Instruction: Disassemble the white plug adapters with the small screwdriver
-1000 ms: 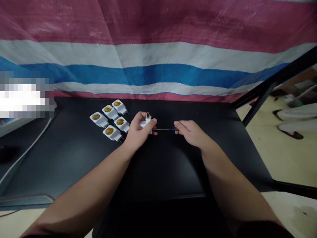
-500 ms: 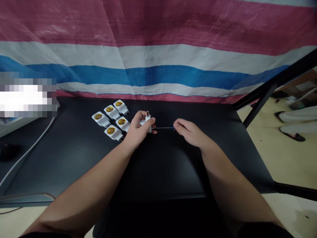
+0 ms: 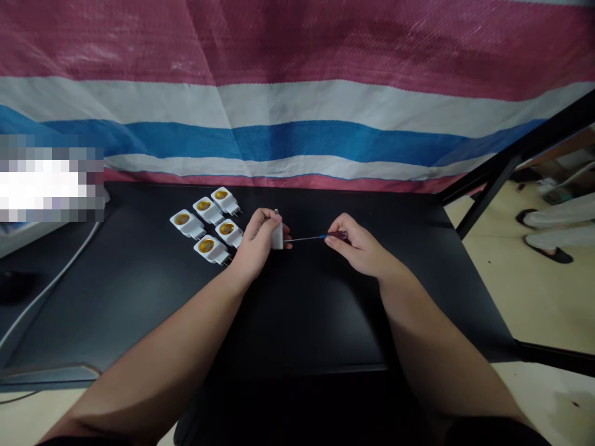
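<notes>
My left hand (image 3: 258,243) is closed around a white plug adapter (image 3: 277,236) above the black table. In my right hand (image 3: 360,246) is a screwdriver (image 3: 338,235) with a dark red handle, pinched between thumb and fingers. Its thin shaft points left, and the tip meets the adapter's right side; the exact contact point is too small to see. Left of my left hand lie several white plug adapters (image 3: 186,223) with round, gold-coloured sockets facing up and metal prongs pointing right.
The black table (image 3: 139,297) bears a white cable (image 3: 60,272) and a dark mouse (image 3: 16,285) at the left. A striped sheet (image 3: 297,139) hangs behind. Black metal bars (image 3: 493,176) stand at the right, with a person's legs (image 3: 562,214) beyond.
My right fingers have shifted on the screwdriver, so its handle now shows. The adapter in my left hand has turned a little, and my left thumb has moved up and left.
</notes>
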Action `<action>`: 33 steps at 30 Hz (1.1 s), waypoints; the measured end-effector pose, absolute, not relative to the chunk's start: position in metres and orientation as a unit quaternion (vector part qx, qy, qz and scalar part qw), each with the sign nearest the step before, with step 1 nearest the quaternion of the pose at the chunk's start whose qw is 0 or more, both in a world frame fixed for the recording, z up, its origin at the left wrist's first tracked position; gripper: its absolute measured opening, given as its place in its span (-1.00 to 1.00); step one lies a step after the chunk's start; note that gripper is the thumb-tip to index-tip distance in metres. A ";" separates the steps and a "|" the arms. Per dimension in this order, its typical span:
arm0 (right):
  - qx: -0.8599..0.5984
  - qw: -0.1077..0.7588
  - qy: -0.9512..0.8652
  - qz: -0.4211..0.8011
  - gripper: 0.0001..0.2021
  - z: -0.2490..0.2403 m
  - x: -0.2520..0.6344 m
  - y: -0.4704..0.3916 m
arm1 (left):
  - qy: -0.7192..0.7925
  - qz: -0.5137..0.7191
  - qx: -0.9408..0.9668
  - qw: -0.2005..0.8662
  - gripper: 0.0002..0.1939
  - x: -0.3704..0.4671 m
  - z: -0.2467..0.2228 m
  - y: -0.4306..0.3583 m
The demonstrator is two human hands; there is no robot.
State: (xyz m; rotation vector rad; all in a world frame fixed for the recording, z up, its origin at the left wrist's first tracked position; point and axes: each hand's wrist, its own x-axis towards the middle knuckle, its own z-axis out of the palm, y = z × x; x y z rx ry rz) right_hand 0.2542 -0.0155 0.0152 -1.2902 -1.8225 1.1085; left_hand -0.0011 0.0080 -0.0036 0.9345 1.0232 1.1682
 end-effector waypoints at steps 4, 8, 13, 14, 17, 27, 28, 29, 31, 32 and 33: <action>-0.524 0.311 -0.672 0.421 -0.52 0.009 0.251 -0.013 | 0.423 0.506 0.401 0.636 -0.60 -0.002 -0.003 0.008; -0.523 0.299 -0.660 0.448 -0.47 0.010 0.247 -0.014 | 0.420 0.517 0.398 0.631 -0.58 -0.003 0.001 0.008; -0.489 0.310 -0.702 0.414 -0.70 0.020 0.250 -0.018 | 0.450 0.525 0.390 0.608 -0.64 -0.005 -0.002 0.011; -0.498 0.310 -0.699 0.409 -0.68 0.020 0.250 -0.018 | 0.450 0.524 0.399 0.603 -0.66 -0.005 -0.003 0.011; -0.520 0.302 -0.668 0.438 -0.51 0.014 0.250 -0.014 | 0.438 0.523 0.442 0.582 -0.73 -0.006 -0.003 0.007; -0.499 0.308 -0.691 0.422 -0.65 0.019 0.250 -0.018 | 0.456 0.537 0.414 0.577 -0.80 -0.009 -0.007 0.013; -0.506 0.309 -0.692 0.411 -0.64 0.020 0.249 -0.018 | 0.456 0.537 0.415 0.576 -0.82 -0.010 -0.008 0.014; -0.512 0.307 -0.691 0.407 -0.62 0.019 0.249 -0.018 | 0.453 0.539 0.430 0.565 -0.84 -0.011 -0.008 0.013; -0.517 0.299 -0.676 0.432 -0.54 0.014 0.248 -0.016 | 0.437 0.546 0.493 0.517 -0.87 -0.013 -0.006 0.010; -0.518 0.297 -0.659 0.458 -0.48 0.011 0.247 -0.014 | 0.427 0.550 0.529 0.484 -0.88 -0.013 -0.004 0.008; -0.517 0.297 -0.638 0.487 -0.43 0.006 0.247 -0.012 | 0.418 0.554 0.564 0.447 -0.87 -0.014 -0.002 0.006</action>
